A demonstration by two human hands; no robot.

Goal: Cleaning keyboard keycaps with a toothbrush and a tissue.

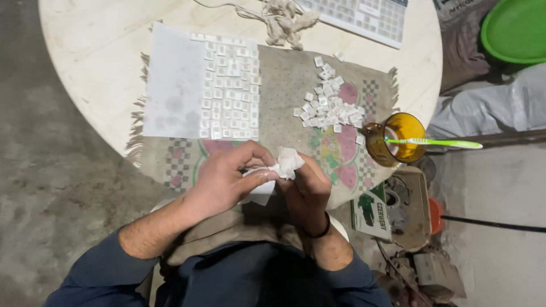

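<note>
One round pale tabletop [96,51] is filling most of my view, and a worn patterned mat [284,85] with fringed edges is lying across it, hanging over the near rim. A white sheet [170,85] is resting on the mat's left part, and rows of small white square caps [227,85] are sitting in a neat block along its right side. A keyboard [364,14] with its keys stripped is lying at the far edge, just beside a bundle of pale cord [284,23]. A green basin [515,28] is sitting off the tabletop at the far right.

My left hand [224,179] and right hand [307,187] are meeting over the mat's near edge, both clenched around a crumpled white cloth [281,165]; the left thumb and fingers are pinching it from the left, the right fingers are curling under it. Whether anything small is wrapped inside the cloth, I cannot tell.

An amber glass cup [395,139] is standing on the mat's right corner, with a green toothbrush [438,142] lying across its mouth, the handle sticking out to the right. A loose heap of white caps [330,105] is lying just left of the cup, well apart from the neat block.
</note>
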